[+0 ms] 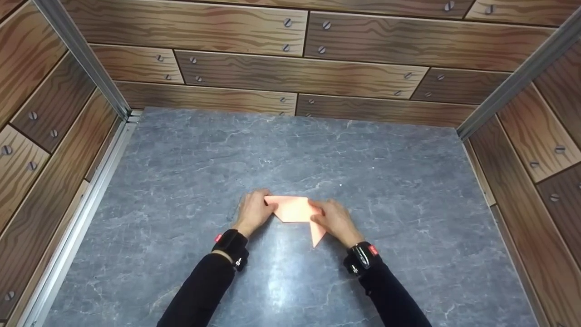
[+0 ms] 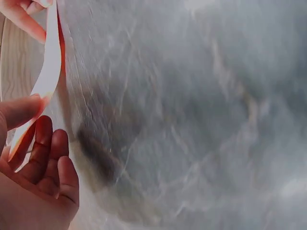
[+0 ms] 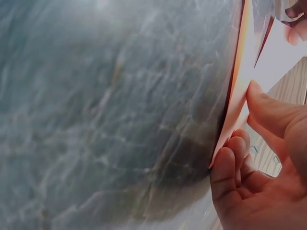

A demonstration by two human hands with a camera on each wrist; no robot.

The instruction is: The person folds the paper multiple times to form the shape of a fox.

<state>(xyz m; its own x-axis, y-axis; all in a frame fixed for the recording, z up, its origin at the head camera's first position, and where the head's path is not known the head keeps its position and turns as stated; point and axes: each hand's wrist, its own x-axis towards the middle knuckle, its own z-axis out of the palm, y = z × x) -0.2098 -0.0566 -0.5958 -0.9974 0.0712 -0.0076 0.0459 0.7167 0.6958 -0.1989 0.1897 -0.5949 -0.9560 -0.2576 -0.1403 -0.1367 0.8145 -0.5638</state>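
A folded piece of salmon-pink paper (image 1: 292, 209) spans the space between both hands. Its left end narrows to a point, and a pointed flap (image 1: 317, 232) hangs from its right end toward the person. The left hand (image 1: 255, 210) pinches the left end, thumb on the near face and fingers behind, as the left wrist view shows. At the right end, the right hand (image 1: 337, 221) pinches the paper beside the flap. In the right wrist view, that thumb (image 3: 271, 112) presses the paper against curled fingers. The fingertips behind the sheet are partly hidden.
Below the hands lies a grey marbled tabletop (image 1: 204, 154). Wood-plank patterned panels (image 1: 254, 68) enclose it at the back and both sides, with metal rails (image 1: 86, 213) at the corners and left edge. Both wrists carry black camera bands (image 1: 231, 247).
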